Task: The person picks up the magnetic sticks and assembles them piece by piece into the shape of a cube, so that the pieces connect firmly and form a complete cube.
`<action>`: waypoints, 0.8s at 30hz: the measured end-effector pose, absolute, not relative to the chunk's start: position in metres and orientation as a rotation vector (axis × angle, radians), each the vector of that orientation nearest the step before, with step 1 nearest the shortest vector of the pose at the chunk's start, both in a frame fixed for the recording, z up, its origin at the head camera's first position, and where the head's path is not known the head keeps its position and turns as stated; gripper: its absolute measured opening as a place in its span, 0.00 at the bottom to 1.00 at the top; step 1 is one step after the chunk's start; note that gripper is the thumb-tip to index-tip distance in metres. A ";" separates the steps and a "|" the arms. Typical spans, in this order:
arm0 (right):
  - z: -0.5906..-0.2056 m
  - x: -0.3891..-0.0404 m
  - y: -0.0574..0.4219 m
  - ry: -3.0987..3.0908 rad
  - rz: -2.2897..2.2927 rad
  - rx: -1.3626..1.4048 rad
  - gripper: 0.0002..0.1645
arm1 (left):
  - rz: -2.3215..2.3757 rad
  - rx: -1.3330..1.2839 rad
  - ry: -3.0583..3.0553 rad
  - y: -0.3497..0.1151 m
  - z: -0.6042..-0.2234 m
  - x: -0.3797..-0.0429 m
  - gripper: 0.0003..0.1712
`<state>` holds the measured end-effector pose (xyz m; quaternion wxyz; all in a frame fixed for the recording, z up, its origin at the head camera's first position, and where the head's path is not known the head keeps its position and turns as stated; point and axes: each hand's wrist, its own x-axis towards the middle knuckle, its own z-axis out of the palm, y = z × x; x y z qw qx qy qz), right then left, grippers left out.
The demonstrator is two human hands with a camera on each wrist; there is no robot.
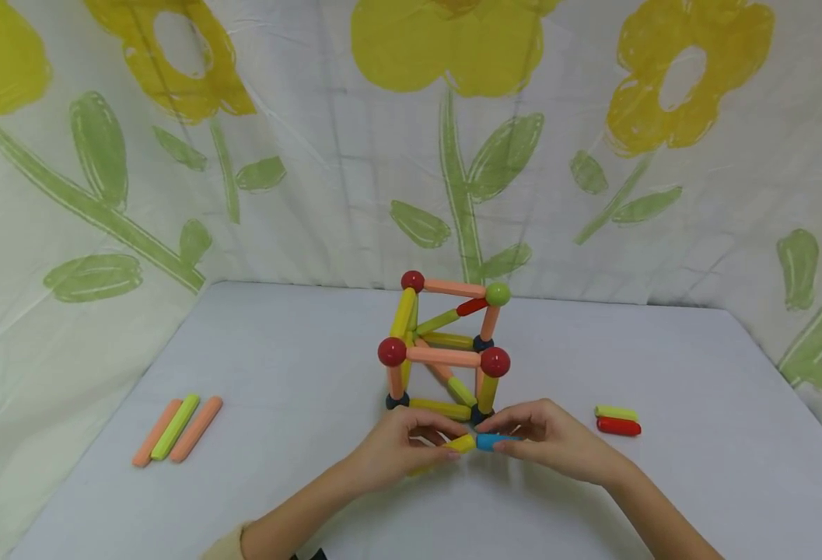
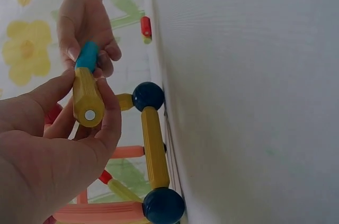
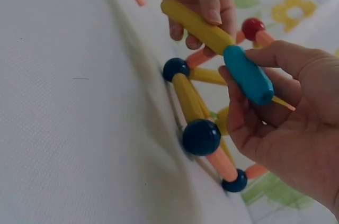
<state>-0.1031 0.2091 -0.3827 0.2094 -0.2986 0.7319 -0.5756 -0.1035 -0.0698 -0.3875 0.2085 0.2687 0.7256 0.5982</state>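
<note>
My left hand [image 1: 404,447] pinches a yellow magnetic rod [image 3: 198,25] between thumb and fingers. A shorter blue magnetic rod [image 3: 248,75] is pinched in my right hand [image 1: 557,443]. The two rods meet end to end, at a slight angle, in front of the structure. A silvery round magnet shows in the yellow rod's free end in the left wrist view. Just behind both hands stands a box-shaped frame of rods and balls, with red balls [image 1: 392,351] and a green ball [image 1: 498,293] on top and dark blue balls [image 2: 163,206] at its base.
On the left of the white table [image 1: 278,342] lie two orange rods [image 1: 197,429] with a lime rod [image 1: 176,427] between them. A short lime rod [image 1: 617,413] and a short red rod [image 1: 619,426] lie to the right. A flower-printed curtain [image 1: 313,194] hangs behind.
</note>
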 end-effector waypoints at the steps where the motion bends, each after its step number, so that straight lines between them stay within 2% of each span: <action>1: -0.383 -0.103 0.209 2.025 -1.606 -0.834 0.16 | 1.664 0.752 2.012 -0.069 -0.388 -0.104 0.14; 8: -0.381 -0.103 0.210 2.039 -1.655 -0.810 0.16 | 1.550 0.718 2.042 -0.068 -0.389 -0.104 0.13; 17: -0.378 -0.104 0.216 2.120 -1.740 -0.621 0.19 | 1.405 0.737 2.153 -0.072 -0.388 -0.107 0.11; 24: -0.392 -0.110 0.217 2.379 -1.716 -0.565 0.13 | 1.419 0.676 2.272 -0.075 -0.387 -0.108 0.14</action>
